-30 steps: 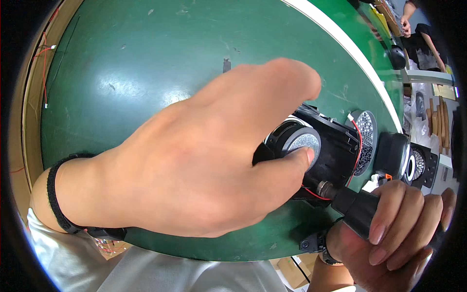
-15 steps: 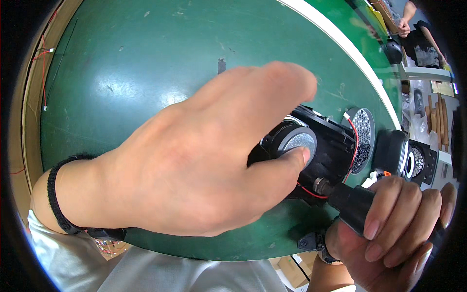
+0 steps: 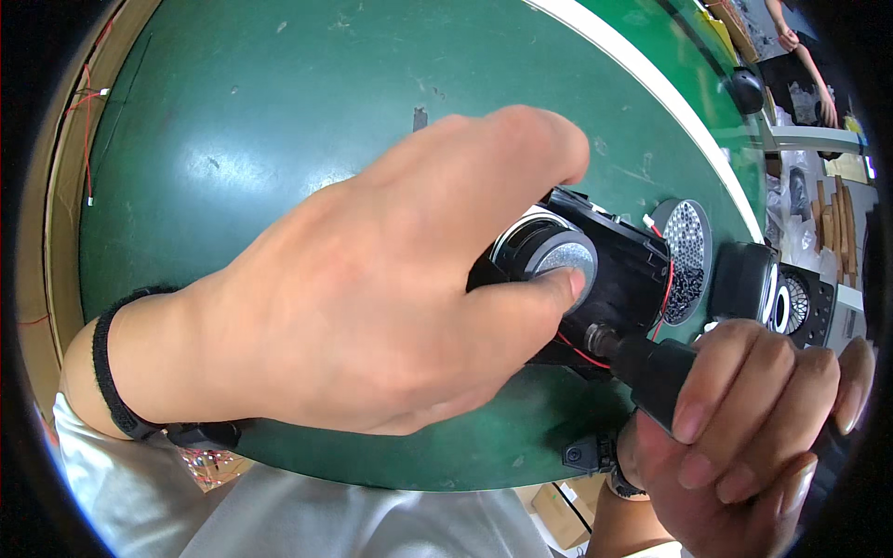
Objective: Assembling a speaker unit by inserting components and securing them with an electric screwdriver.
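My left hand grips a black plastic housing, its thumb pressed on the grey magnet back of a round speaker seated in it. Most of the housing's left side is hidden behind that hand. A red wire with a white plug runs around the housing. My right hand is closed around a black screwdriver, probably powered. Its metal nose meets the housing just below the speaker; the bit's very tip cannot be made out.
Right of the housing lies a round grey dish of small dark screws. Beyond it stand another black housing and a black part with a round grille. Loose red wires lie at the left edge. Another person's arm shows far right.
Both hands, the housing and the screwdriver have shifted slightly left and up in view. Slightly more of the speaker's rim shows. The screwdriver stays against the housing.
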A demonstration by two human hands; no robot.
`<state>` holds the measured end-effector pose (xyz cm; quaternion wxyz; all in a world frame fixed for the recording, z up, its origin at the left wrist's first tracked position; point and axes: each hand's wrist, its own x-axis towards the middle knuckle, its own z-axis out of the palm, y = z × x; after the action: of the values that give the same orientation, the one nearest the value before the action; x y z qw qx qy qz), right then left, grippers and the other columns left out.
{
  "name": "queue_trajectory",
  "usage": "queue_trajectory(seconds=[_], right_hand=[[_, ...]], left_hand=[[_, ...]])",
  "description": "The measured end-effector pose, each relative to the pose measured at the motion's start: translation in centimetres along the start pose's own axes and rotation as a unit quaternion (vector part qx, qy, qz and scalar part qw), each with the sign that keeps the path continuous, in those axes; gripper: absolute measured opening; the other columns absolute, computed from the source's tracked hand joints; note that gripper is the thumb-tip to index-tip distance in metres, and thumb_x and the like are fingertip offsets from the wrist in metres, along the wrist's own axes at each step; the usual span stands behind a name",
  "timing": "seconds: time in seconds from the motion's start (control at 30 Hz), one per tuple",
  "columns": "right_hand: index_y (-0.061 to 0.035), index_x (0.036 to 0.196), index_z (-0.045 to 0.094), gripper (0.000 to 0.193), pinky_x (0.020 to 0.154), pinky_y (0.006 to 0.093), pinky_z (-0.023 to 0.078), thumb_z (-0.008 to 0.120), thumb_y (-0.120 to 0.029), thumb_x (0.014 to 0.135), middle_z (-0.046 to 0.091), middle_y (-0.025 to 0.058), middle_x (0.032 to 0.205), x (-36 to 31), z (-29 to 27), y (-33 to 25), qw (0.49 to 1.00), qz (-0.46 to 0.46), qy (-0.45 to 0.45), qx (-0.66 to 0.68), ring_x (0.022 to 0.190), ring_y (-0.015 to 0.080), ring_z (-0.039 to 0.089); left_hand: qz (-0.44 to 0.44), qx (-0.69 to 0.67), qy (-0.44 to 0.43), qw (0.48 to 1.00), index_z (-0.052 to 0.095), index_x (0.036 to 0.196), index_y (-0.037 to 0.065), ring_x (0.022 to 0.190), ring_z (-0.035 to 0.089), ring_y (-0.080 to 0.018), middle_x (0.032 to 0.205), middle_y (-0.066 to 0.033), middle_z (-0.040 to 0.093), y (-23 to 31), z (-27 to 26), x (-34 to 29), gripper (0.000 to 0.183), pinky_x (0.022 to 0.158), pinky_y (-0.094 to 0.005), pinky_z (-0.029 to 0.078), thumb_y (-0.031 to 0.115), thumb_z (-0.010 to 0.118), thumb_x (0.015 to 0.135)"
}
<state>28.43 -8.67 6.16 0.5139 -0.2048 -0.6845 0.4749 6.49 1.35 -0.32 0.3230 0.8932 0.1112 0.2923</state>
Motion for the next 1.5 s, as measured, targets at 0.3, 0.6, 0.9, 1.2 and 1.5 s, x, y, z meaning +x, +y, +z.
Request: queue_trajectory(seconds=[0.3, 0.6, 0.9, 1.2, 1.5], right_hand=[[-0.0085, 0.112, 0.033, 0.028, 0.060, 0.0288, 0.045, 0.054, -0.010, 0.093, 0.048, -0.0008, 0.065, 1.6, 4.2, -0.3, 0.946, 0.021, 0.314, -0.082, 0.052, 0.0117, 0.048], [-0.0140, 0.073, 0.040, 0.026, 0.061, 0.0232, 0.036, 0.061, -0.005, 0.085, 0.040, -0.0034, 0.062, -0.7, 0.8, -6.5, 0.944, -0.069, 0.316, -0.068, 0.053, 0.0074, 0.041], [-0.0056, 0.107, 0.048, 0.021, 0.062, 0.0344, 0.046, 0.060, -0.012, 0.091, 0.050, 0.0032, 0.073, -3.9, -5.4, -3.0, 0.857, -0.096, 0.473, -0.181, 0.058, 0.0142, 0.050], [0.0012, 0.099, 0.053, 0.011, 0.053, 0.0318, 0.048, 0.057, -0.001, 0.089, 0.054, 0.0072, 0.064, -3.6, -7.7, 0.8, 0.837, -0.151, 0.478, -0.218, 0.050, 0.0142, 0.050], [0.0011, 0.071, 0.055, 0.020, 0.051, 0.0314, 0.049, 0.053, -0.003, 0.090, 0.053, 0.0067, 0.061, -3.2, -8.7, 2.4, 0.826, -0.155, 0.472, -0.265, 0.049, 0.0141, 0.051]], left_hand=[[0.018, -0.028, -0.034, 0.999, 0.072, 0.109, 0.006, 0.107, 0.055, -0.0415, 0.128, -0.0285, 0.046, 0.5, -1.8, 0.9, 0.050, 0.088, -0.0472, 0.050, 0.013, 0.079, 0.061], [0.010, -0.019, -0.054, 0.998, 0.074, 0.112, 0.007, 0.129, 0.046, -0.0472, 0.145, -0.0333, 0.036, 0.4, -1.3, 0.2, 0.040, 0.104, -0.0496, 0.043, 0.004, 0.069, 0.072], [-0.132, 0.090, -0.140, 0.977, 0.072, 0.108, 0.000, 0.132, 0.043, -0.0487, 0.145, -0.0285, 0.044, 5.8, -3.9, 3.1, 0.045, 0.108, -0.0532, 0.036, 0.016, 0.072, 0.066], [-0.120, 0.235, -0.205, 0.943, 0.066, 0.115, 0.004, 0.135, 0.038, -0.0519, 0.145, -0.0267, 0.044, 7.6, -3.0, 2.9, 0.065, 0.107, -0.0563, 0.038, 0.012, 0.080, 0.052], [-0.050, 0.239, -0.146, 0.959, 0.061, 0.112, 0.001, 0.114, 0.051, -0.0455, 0.120, -0.0200, 0.058, 5.1, -1.6, 1.8, 0.059, 0.096, -0.0545, 0.044, 0.036, 0.081, 0.068]])
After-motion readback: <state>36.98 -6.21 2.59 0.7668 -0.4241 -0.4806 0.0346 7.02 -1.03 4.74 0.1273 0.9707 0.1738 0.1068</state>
